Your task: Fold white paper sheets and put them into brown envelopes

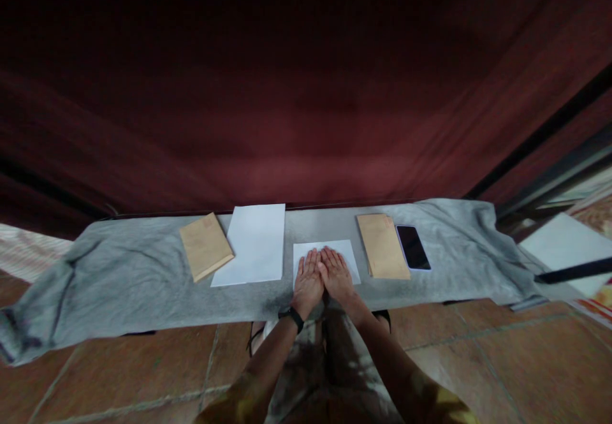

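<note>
My left hand [308, 282] and my right hand [337, 275] lie flat, side by side and touching, on a white sheet of paper [350, 253]. The sheet looks about half the size of the larger ones and may be folded; my hands cover its middle. Fingers on both hands are stretched out and point away from me, with nothing gripped. Left of them lies larger white paper [258, 245], its far edge near the wall. To the right rests a pile of brown envelopes [384, 247].
A grey cloth [138, 277] covers the long narrow bench. Another brown envelope stack [205, 245] overlaps the white paper on the left. A phone [414, 247] with a dark screen lies beside the right envelopes. A dark red wall [306, 124] rises behind; tiled floor [157, 373] is below.
</note>
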### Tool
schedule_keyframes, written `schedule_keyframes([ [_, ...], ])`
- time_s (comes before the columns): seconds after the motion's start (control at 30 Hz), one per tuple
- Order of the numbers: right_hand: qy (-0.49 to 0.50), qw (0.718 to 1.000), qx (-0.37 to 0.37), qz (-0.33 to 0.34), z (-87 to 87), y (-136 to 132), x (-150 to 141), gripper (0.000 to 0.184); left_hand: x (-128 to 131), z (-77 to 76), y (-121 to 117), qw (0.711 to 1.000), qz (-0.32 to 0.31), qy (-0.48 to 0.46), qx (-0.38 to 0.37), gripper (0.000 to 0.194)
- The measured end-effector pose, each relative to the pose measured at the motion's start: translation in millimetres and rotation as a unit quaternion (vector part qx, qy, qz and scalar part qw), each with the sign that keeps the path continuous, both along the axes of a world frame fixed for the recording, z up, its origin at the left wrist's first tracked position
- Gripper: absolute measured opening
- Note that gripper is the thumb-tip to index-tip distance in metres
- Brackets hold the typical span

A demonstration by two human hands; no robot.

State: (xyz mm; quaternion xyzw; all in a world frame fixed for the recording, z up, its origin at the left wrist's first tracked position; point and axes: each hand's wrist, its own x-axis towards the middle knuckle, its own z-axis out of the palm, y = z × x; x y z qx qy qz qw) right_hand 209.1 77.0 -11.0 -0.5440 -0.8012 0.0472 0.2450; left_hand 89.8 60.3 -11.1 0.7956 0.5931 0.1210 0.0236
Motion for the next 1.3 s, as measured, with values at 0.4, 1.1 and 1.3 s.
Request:
schedule_keyframes([
  [0.4,-0.054,0.990,0.031,-0.128,-18.0,-1,49,0.061,-20,1.3,5,0.991,0.122,-0.038,0.038,0.060],
  [1.1,0.000,1.000,-0.017,-0.015,-2.5,23,-1,0.047,10,-7.1,15,0.996,0.088,-0.027,0.013,0.057],
  [1.3,-0.013,0.999,0.007,-0.046,-9.1,23,22,0.051,6,-7.3,17,0.990,0.125,-0.042,0.041,0.056],
])
